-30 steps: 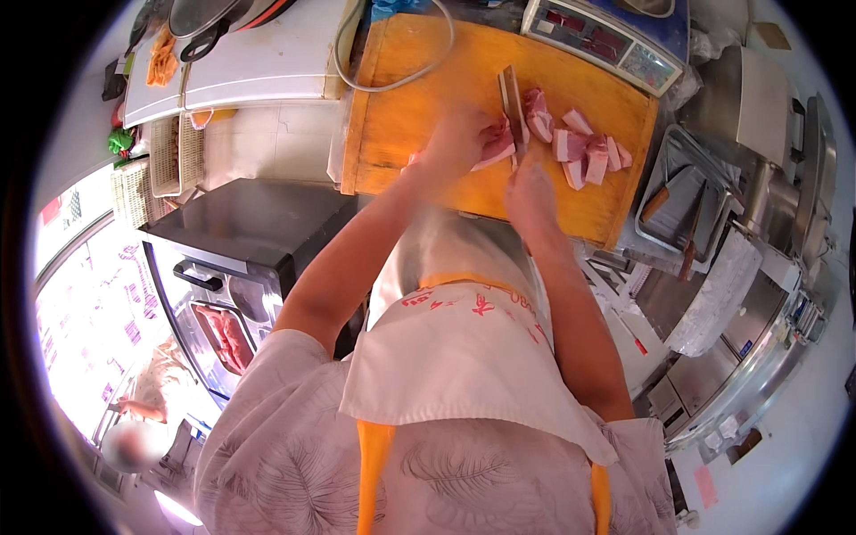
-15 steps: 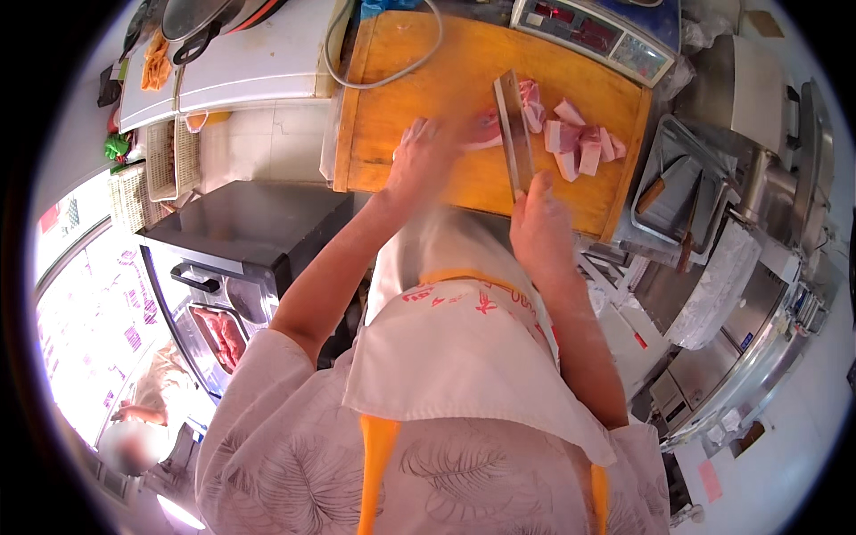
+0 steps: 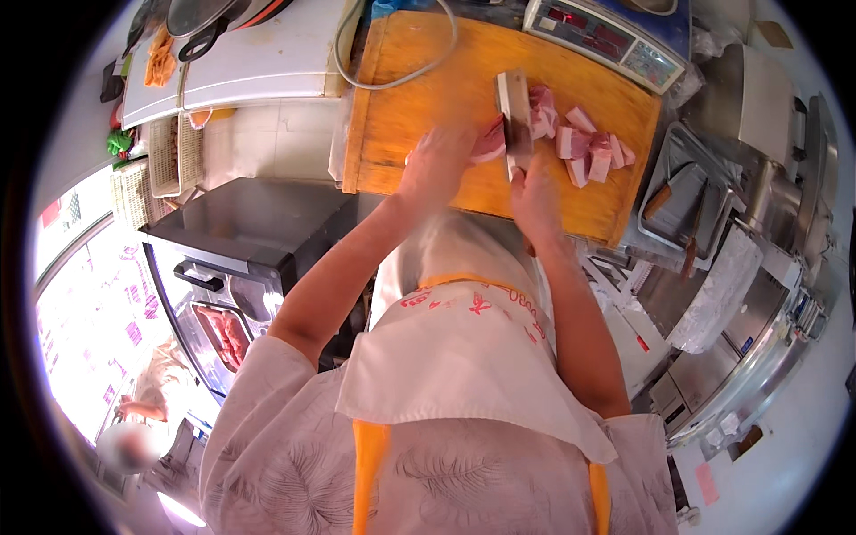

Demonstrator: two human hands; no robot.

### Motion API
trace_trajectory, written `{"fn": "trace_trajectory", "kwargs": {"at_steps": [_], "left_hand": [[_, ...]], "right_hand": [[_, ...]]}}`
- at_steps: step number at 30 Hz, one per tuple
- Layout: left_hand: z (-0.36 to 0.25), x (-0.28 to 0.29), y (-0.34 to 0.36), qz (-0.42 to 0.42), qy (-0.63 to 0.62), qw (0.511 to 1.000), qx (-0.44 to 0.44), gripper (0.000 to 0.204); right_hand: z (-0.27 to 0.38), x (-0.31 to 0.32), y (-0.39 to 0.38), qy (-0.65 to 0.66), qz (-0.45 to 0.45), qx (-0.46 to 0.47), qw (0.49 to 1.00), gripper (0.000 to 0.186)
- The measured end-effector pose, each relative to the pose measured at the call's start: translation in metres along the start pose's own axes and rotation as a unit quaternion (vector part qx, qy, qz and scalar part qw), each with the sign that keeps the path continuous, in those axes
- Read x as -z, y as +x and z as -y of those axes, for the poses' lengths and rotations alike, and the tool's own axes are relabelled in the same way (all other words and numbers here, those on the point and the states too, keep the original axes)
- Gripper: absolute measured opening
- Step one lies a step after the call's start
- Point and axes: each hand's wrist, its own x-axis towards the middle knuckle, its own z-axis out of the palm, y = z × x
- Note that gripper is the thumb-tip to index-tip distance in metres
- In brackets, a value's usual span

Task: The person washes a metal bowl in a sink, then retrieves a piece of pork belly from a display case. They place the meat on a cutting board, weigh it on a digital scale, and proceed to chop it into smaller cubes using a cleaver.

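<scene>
My right hand (image 3: 538,196) is closed around the handle of a cleaver (image 3: 514,111), its broad blade pointing away from me over the wooden cutting board (image 3: 401,116). Against the blade's left side lies a piece of raw pork (image 3: 489,143). My left hand (image 3: 437,163) grips the left end of that piece, its fingertips partly blurred and hidden. Just right of the blade rests a larger pork slice (image 3: 543,111). Farther right, several cut pork chunks (image 3: 596,153) with pale fat or skin edges sit in a loose pile.
A digital scale (image 3: 606,40) stands at the board's far right. To the right, a metal tray (image 3: 682,201) holds wooden-handled knives. A grey hose (image 3: 392,85) loops over the board's far left corner. A dark-topped cabinet (image 3: 259,218) stands left; another person (image 3: 160,392) is at lower left.
My left hand has moved right, closer to the blade. The cleaver now shows more of its flat side, and my right hand has shifted slightly up. The whole view has shifted a little.
</scene>
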Motion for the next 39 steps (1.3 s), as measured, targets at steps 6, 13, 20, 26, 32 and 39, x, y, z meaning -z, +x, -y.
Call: {"fn": "trace_trajectory", "kwargs": {"at_steps": [6,13,20,26,32,39], "left_hand": [[0.000,0.000,0.016,0.079,-0.129,0.987,0.044,0.039],[-0.009,0.006,0.038,-0.012,-0.045,0.999,-0.011,0.034],[0.007,0.008,0.032,-0.028,-0.081,0.996,0.017,0.024],[0.016,-0.006,0.035,-0.034,-0.107,0.993,0.048,0.025],[0.015,-0.010,0.034,-0.035,-0.122,0.991,0.032,0.026],[0.001,0.011,0.018,-0.077,-0.032,0.996,0.042,0.040]], "right_hand": [[0.004,0.038,-0.015,0.011,-0.114,0.020,0.993,0.024],[0.049,0.075,-0.054,-0.109,-0.049,-0.013,0.993,0.030],[0.072,0.048,-0.059,-0.145,0.052,-0.066,0.986,0.048],[0.049,0.022,-0.024,-0.131,0.047,-0.031,0.990,0.046],[0.020,-0.005,-0.005,-0.126,-0.007,-0.009,0.992,0.039],[-0.016,0.025,0.000,-0.014,-0.082,0.028,0.996,0.037]]}}
